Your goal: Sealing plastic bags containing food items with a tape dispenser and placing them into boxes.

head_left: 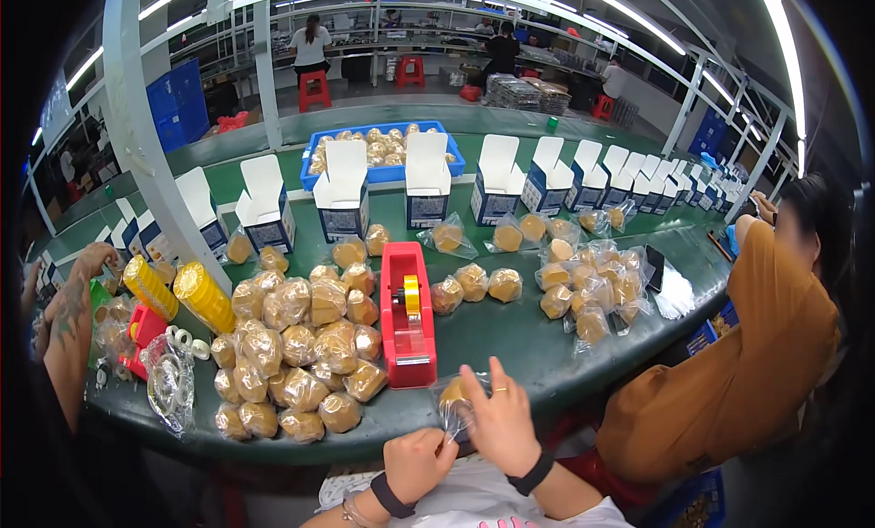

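Observation:
At the near edge of the green bench, a tan, faceted, roundish piece in a clear plastic bag point(453, 394) lies in front of me. My left hand point(419, 464) is closed, pinching the bag's gathered end. Over the right side of the piece, my right hand point(501, 419) has its fingers stretched out and is slightly blurred. Just beyond is a red tape dispenser point(395, 353) with a yellow tape roll point(412, 295). A large group of bagged tan pieces point(301, 346) sits left of the dispenser; another group point(597, 286) lies to its right.
Open white-and-blue boxes point(344, 209) line the bench, with a blue crate point(383, 174) of pieces behind. Yellow tape rolls point(202, 295) stand by a post. A co-worker in a brown top point(729, 364) sits at right; another person's arm point(73, 318) reaches in at left.

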Tool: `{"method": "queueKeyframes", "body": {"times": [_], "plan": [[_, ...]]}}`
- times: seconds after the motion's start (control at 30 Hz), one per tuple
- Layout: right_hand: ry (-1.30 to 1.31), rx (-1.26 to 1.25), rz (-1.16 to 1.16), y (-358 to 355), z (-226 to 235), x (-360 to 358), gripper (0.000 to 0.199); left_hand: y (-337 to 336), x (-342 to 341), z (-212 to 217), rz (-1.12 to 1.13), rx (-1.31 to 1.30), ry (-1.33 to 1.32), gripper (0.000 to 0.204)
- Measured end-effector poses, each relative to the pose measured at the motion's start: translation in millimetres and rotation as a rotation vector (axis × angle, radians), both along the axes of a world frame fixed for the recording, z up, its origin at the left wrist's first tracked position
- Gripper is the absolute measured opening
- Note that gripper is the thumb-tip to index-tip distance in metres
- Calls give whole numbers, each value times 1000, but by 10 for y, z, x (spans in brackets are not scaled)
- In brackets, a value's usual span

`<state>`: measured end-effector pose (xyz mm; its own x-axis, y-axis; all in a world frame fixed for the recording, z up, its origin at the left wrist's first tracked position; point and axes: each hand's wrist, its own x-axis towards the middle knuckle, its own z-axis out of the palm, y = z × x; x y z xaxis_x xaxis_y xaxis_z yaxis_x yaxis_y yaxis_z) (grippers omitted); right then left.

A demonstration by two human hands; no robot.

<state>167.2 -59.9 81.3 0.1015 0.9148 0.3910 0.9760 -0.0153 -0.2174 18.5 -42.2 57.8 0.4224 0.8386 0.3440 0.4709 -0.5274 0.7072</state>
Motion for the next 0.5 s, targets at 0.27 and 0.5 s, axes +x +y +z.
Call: {"method": "queueKeyframes", "body": {"times": [0.27,0.5], "plan": [[609,-223,198,306,307,578,23,324,117,212,-28,-30,-77,22],[1483,-389,165,466,33,734,35,430,451,-189,-29,-32,-275,60]]}}
